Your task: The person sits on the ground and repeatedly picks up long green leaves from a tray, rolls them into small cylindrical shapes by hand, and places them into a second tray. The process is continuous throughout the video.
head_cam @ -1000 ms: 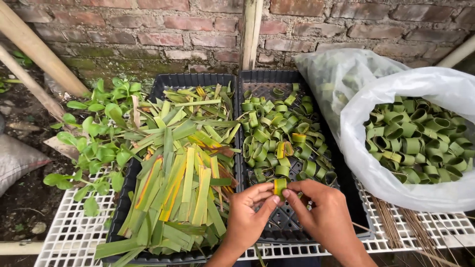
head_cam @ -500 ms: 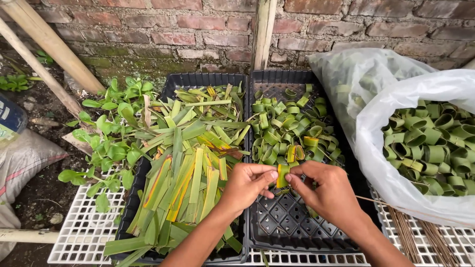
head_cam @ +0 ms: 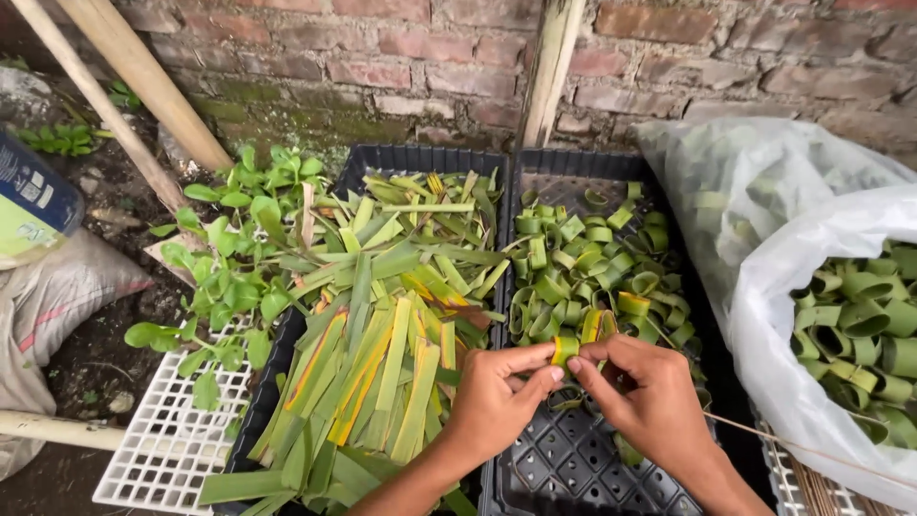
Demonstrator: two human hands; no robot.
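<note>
Green leaf ring (head_cam: 565,349) | both grips pinching it | leaf-ring tray (head_cam: 535,468) beneath | plastic bag (head_cam: 764,287) right

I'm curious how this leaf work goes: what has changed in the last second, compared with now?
Both hands, left hand and right hand, moved forward over the right tray toward the pile of rings, holding the same leaf ring between the fingertips throughout. The leaf strips and the white bag lie as before.
</note>
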